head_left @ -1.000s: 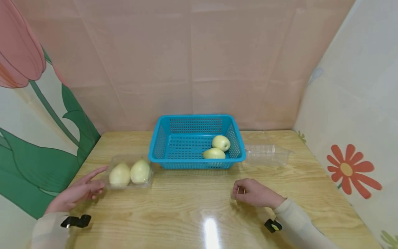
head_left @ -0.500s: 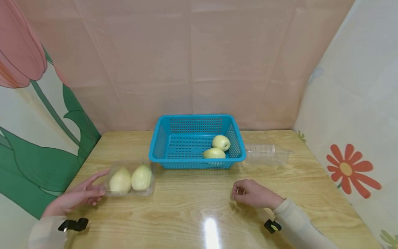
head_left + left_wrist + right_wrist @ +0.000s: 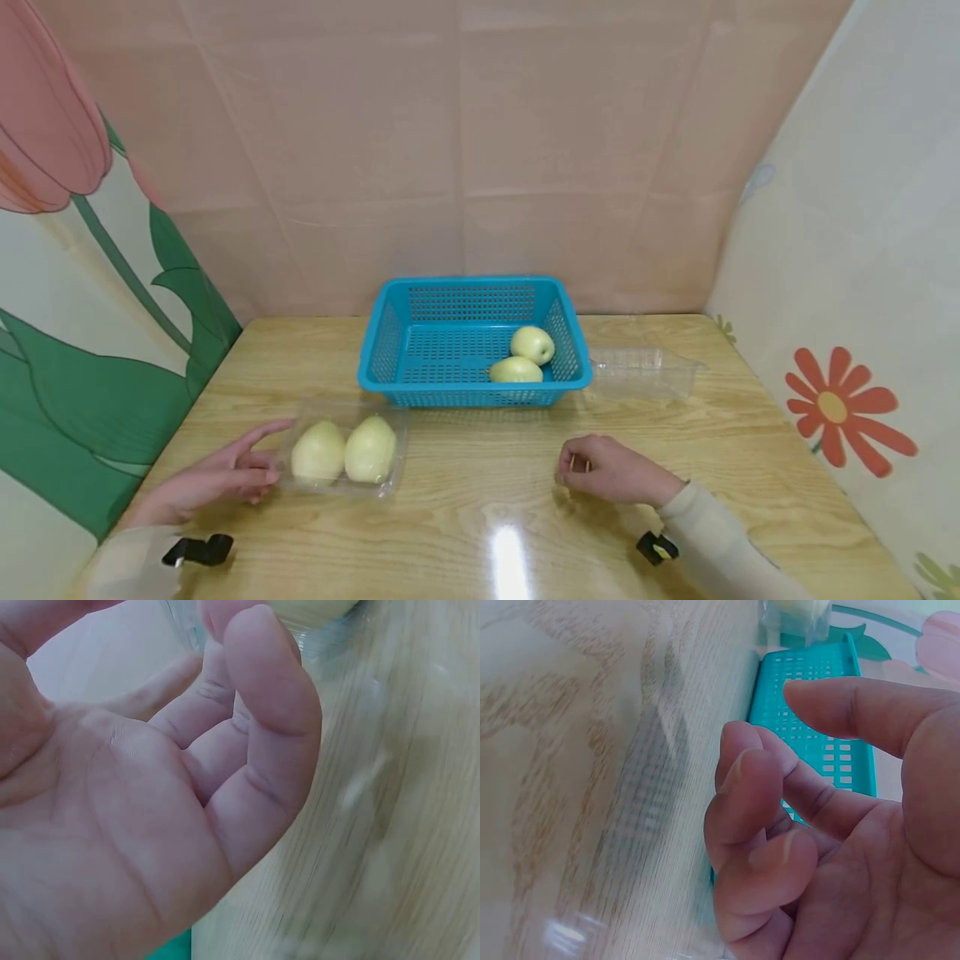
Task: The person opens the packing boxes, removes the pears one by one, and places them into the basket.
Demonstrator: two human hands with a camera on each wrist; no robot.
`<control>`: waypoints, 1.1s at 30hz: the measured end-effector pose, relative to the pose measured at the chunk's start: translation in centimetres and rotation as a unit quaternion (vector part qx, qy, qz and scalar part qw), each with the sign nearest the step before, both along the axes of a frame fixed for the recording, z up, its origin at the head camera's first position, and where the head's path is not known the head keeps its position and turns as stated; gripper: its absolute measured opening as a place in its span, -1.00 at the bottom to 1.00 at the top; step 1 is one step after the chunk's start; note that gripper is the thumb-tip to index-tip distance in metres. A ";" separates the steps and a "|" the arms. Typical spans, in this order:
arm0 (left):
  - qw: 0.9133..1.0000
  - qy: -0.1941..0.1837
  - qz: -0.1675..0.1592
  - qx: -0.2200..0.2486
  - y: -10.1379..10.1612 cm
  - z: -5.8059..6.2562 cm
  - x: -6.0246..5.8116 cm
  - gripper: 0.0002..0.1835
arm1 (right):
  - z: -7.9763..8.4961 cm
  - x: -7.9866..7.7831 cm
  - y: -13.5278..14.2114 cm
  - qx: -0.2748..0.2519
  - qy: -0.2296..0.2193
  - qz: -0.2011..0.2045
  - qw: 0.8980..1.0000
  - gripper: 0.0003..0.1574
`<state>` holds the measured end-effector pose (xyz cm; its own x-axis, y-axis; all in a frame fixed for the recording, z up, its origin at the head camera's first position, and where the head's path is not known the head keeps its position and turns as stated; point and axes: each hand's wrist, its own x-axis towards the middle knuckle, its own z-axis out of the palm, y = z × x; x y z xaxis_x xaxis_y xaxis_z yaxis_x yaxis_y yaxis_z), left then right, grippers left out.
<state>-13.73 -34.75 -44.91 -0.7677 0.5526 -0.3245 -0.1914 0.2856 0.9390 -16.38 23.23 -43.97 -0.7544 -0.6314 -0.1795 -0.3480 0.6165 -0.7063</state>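
A clear plastic box holding a pair of pale yellow-green pears stands on the left side of the wooden table. My left hand grips the box's left edge, index finger stretched along it and the lower fingers curled. In the left wrist view those fingers partly hide the box's edge. Over the table at right, my right hand hangs with loosely curled fingers and nothing in it. A blue plastic basket at the back centre has two more pears on its right side.
Another clear plastic container lies right of the basket. A pink cloth backdrop rises behind the table, with flower-printed panels at both sides.
My left hand and the box of pears have moved toward me and to the right, with the box now close to the basket's front left corner. The right hand has barely moved.
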 end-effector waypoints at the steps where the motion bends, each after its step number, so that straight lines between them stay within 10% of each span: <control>1: 1.000 0.001 -0.002 -0.002 0.4 0.0 -0.1 -0.24 | 0.0 0.0 0.0 0.000 -0.001 0.000 1.000 -0.91; 20: 0.991 -0.009 -0.090 0.099 7.9 -0.2 -0.9 -0.16 | 0.6 0.7 -0.8 -0.026 0.032 0.019 0.999 -0.95; 33: 0.995 0.013 -0.043 0.093 12.5 -1.6 -1.2 -0.13 | 0.6 0.9 -1.7 -0.037 0.042 0.023 0.998 -0.98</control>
<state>-14.97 -22.24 -46.46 -0.7212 0.6659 -0.1909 -0.1487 0.1203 0.9815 -15.44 21.55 -43.32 -0.7344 -0.6753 -0.0683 -0.4356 0.5460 -0.7156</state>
